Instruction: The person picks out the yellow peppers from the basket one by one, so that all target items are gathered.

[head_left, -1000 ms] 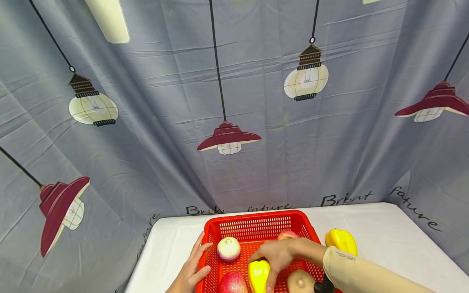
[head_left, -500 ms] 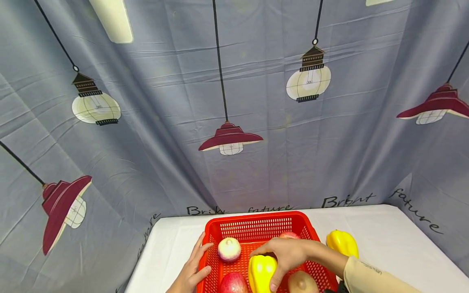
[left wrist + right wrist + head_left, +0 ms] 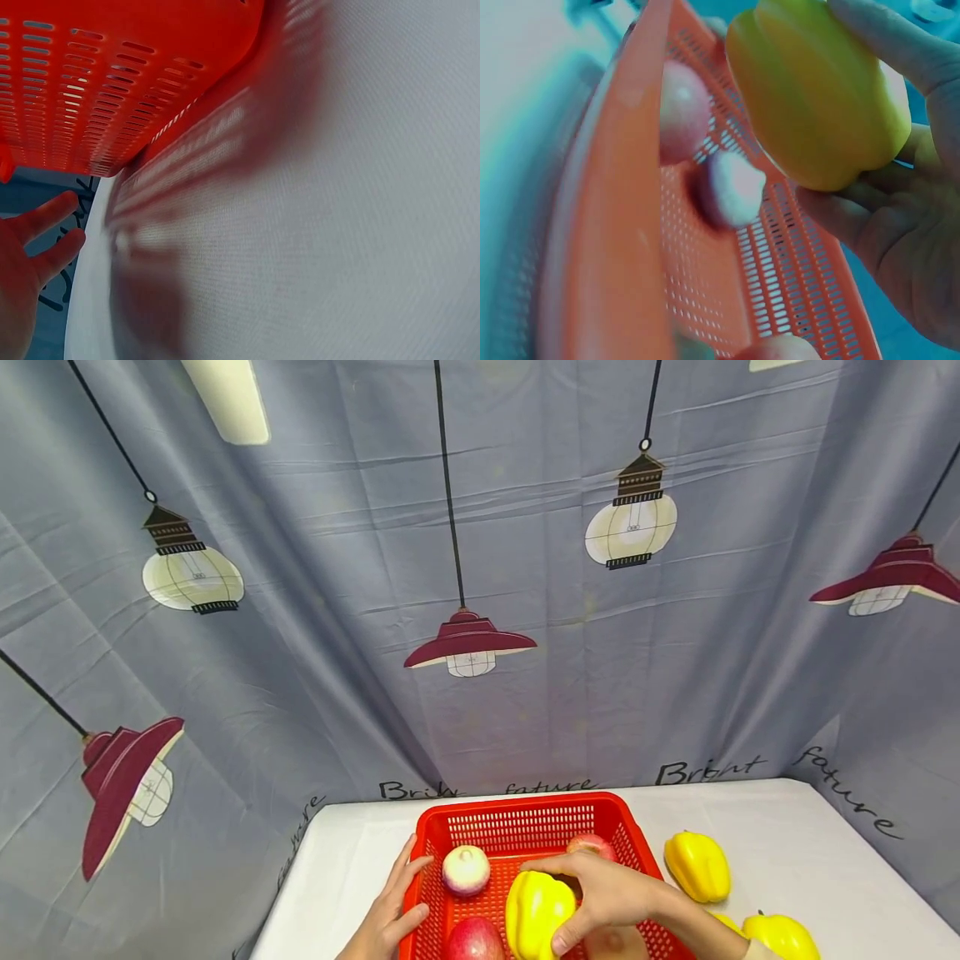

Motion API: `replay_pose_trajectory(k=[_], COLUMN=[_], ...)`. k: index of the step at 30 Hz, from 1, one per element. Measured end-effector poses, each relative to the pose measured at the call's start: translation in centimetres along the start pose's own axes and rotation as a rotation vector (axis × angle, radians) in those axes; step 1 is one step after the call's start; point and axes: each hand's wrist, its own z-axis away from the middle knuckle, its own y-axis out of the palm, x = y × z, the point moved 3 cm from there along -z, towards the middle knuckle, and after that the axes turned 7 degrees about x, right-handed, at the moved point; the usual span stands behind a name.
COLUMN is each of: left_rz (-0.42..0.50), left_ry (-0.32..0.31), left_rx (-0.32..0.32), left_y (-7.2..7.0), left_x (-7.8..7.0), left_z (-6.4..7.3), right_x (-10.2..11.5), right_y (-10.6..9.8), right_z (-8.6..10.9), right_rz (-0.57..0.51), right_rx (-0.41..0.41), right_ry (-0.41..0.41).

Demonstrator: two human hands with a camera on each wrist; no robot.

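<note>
My right hand point(image 3: 611, 893) grips a yellow bell pepper point(image 3: 538, 914) over the red plastic basket point(image 3: 517, 807), thumb on one side and fingers on the other. In the right wrist view the bell pepper point(image 3: 817, 97) is above the basket floor, level with the rim. My left hand point(image 3: 386, 910) is at the basket's left side, fingers spread and fairly straight along the rim. Inside the basket are a white-and-purple turnip point(image 3: 466, 870), a red round fruit point(image 3: 476, 939), another red fruit point(image 3: 591, 846) at the back right, and a pale tan round thing point(image 3: 617, 943) partly under my right hand.
On the white table point(image 3: 780, 835), right of the basket, lie a yellow bell pepper point(image 3: 697, 866) and another yellow one point(image 3: 782, 937), with part of a third beside it. A grey curtain point(image 3: 570, 718) printed with lamps hangs behind the table.
My right hand has lifted the bell pepper a little and shifted right with it. My right sleeve has drawn back, uncovering yellow peppers on the table. My left hand stays put.
</note>
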Motion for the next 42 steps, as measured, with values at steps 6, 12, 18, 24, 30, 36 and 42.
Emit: replay_pose_trajectory(k=[6, 12, 18, 24, 30, 36, 42], left_rz=[0.012, -0.006, -0.043, -0.046, -0.049, -0.041, -0.079], left_ry=[0.002, 0.029, 0.045, 0.047, 0.049, 0.049, 0.052], left_rx=[0.004, -0.001, -0.008, -0.011, -0.023, -0.021, -0.024], left_y=[-0.2, -0.2, -0.2, -0.2, -0.2, -0.3, -0.3], left_x=[-0.1, -0.1, -0.2, -0.1, -0.2, -0.2, -0.1], left_z=[0.0, 0.1, 0.1, 0.1, 0.2, 0.3, 0.2], right_x=[-0.3, -0.6, -0.8, -1.6, -1.8, -2.6, -3.5], right_y=[1.0, 1.5, 2.0, 2.2, 1.6, 1.1, 0.7], right_z=[0.4, 1.5, 2.7, 4.1, 5.8, 7.7, 9.5], right_rz=[-0.12, -0.174, -0.408, -0.476, -0.466, -0.413, -0.394], right_rx=[-0.065, -0.147, -0.228, -0.303, -0.438, -0.532, -0.595], right_ry=[0.045, 0.061, 0.013, -0.016, 0.097, 0.184, 0.182])
